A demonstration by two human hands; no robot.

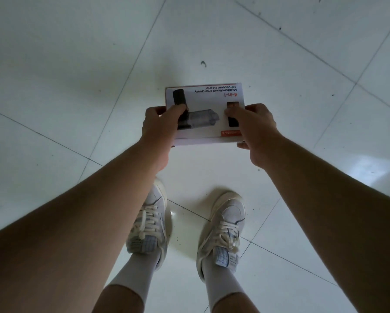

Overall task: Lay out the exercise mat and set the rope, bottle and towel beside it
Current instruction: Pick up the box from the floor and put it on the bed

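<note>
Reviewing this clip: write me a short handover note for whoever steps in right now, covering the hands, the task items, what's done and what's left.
Left hand and right hand both grip a car vacuum cleaner box, one on each side, held out above the tiled floor in front of the shoes.
Mat, rope, bottle and towel: none in view.
Done: nothing visible of the task.
Left: put the box down, find the mat, lay it out, then set rope, bottle and towel beside it.
</note>
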